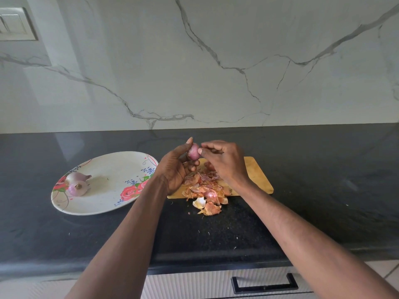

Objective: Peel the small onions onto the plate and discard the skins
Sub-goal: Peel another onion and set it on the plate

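Note:
My left hand (175, 169) holds a small purple onion (193, 152) in its curled fingers above the far end of a wooden cutting board (259, 175). Against the onion's right side, my right hand (222, 160) pinches at the skin with thumb and fingertips. A heap of orange and pink onion skins (205, 190) covers the board's near left part and spills onto the black counter. Two peeled onions (76, 183) lie side by side on the left part of a white oval plate (108, 199) with a rose pattern.
The black counter (323, 190) runs the whole width, with a marble wall behind it. A white drawer front with a black handle (264, 284) sits below the counter edge. A switch plate (15, 24) is on the wall at the upper left.

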